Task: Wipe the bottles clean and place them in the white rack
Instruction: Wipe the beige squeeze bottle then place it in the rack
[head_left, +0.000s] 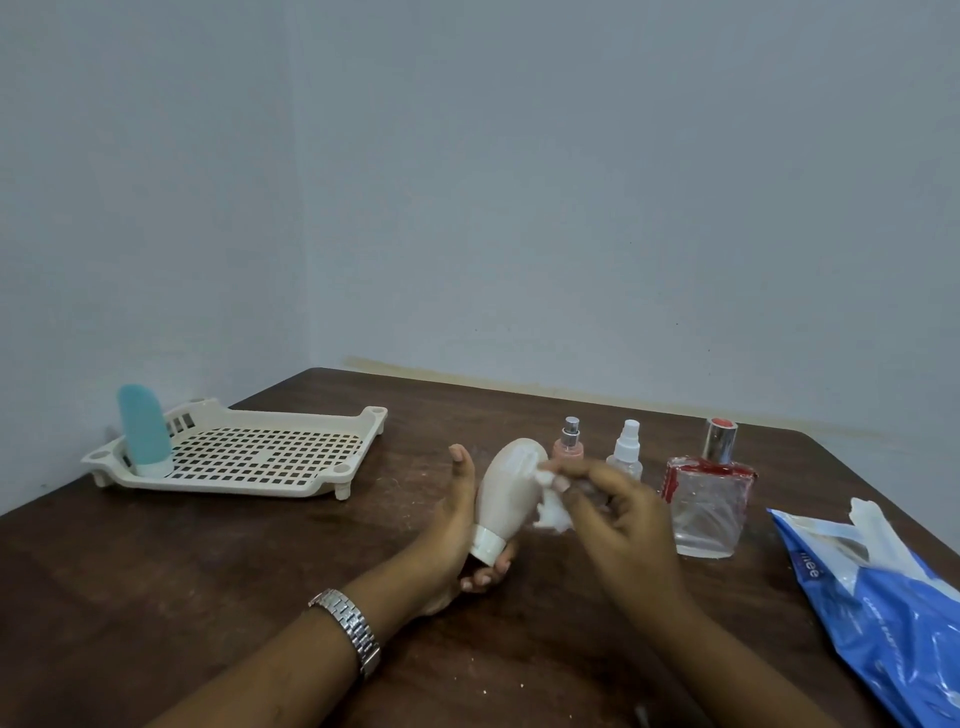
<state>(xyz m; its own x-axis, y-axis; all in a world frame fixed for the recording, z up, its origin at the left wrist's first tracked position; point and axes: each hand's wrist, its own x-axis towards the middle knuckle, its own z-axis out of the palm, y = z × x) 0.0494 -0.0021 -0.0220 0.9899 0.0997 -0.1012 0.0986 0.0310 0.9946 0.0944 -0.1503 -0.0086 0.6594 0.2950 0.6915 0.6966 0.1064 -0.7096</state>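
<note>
the left hand (457, 525) cradles a pale pink, bulb-shaped plastic bottle (506, 486) near the middle of the dark brown wooden bench (208, 571), fingers curled under its white cap, which points toward six o'clock, thumb raised clear of the body. held tilted like this, the rounded side lies bare for wiping. the right hand (618, 525) pinches a small crumpled white tissue (550, 506) between thumb and fingertips and presses it against the bottle's flank at about three o'clock of it; the wipe looks to be mid-way, by my judgement.

at ten o'clock of the hands sits the white perforated plastic rack (249, 452), with a teal rounded bottle (143, 431) standing cap-down in its near left corner, likely tucked against the wall to keep upright. from one to three o'clock three bottles wait in a row: a small pink spray bottle (569, 447), a small clear spray bottle (626, 452), and a square clear glass perfume bottle (709, 499) with red trim. a blue plastic wipe packet (883, 613) lies at four o'clock, within easy reach of the right hand.
</note>
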